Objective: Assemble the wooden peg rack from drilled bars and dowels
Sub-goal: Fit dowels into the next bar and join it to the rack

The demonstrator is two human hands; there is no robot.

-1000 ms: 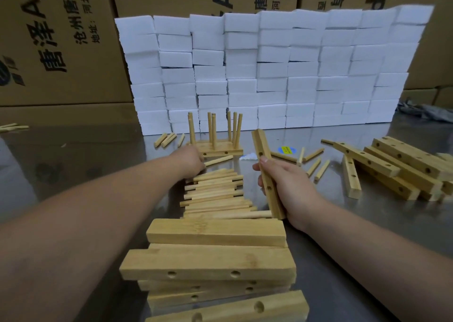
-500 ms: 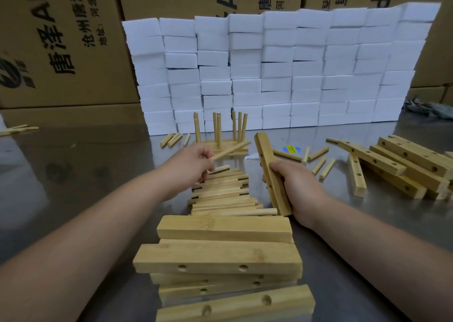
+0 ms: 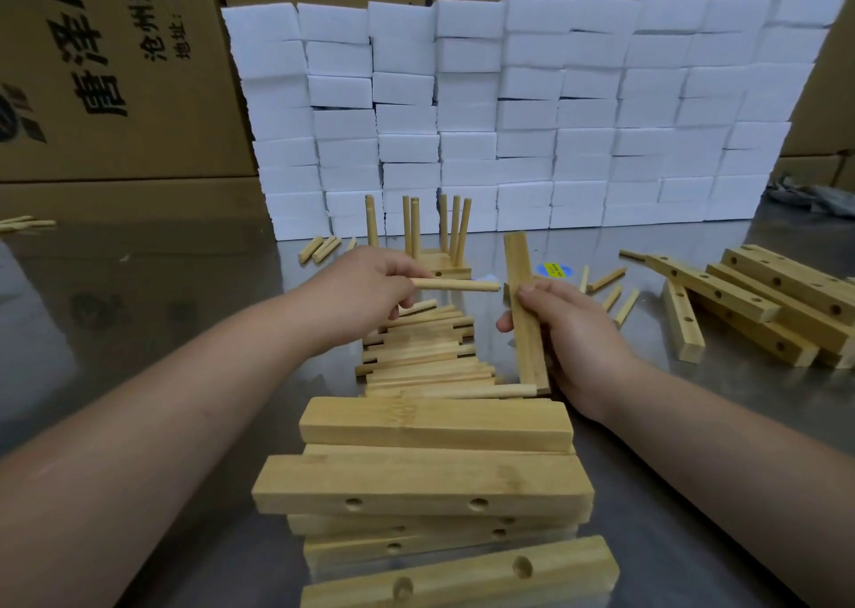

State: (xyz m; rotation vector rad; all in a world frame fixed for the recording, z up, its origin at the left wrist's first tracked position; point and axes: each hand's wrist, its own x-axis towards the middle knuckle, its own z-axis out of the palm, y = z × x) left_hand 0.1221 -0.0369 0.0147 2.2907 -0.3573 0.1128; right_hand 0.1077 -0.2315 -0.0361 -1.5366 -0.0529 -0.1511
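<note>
- One left hand (image 3: 365, 283): its fingers (image 3: 407, 270) pinch a single dowel (image 3: 455, 286) by one end, held level above the dowel heap, its free end pointing at the bar in the other hand.
- One right hand (image 3: 573, 334): the fingers are curled round one drilled bar (image 3: 525, 311), which stands on end and leans slightly, its foot at the near edge of the heap.
- One heap of loose dowels (image 3: 425, 362) lies between the hands, too many to count.
- One finished rack (image 3: 446, 262) stands behind the left hand, with six pegs upright.
- Near stack of bars (image 3: 430, 478): at least five, two showing a pair of holes each.
- Right pile of bars (image 3: 763, 302): at least four, crossing one another.
- Stray dowels: about three left of the rack (image 3: 319, 249), about four right of the held bar (image 3: 613, 286), a few at the far left edge (image 3: 27, 224).
- One yellow sticker (image 3: 554, 268) lies on the bench.
- The bench (image 3: 162, 311) is dull, reflective metal.
- Behind it stands a wall of white foam blocks (image 3: 532, 112), roughly eight rows high, backed by printed cardboard cartons (image 3: 115, 75).
</note>
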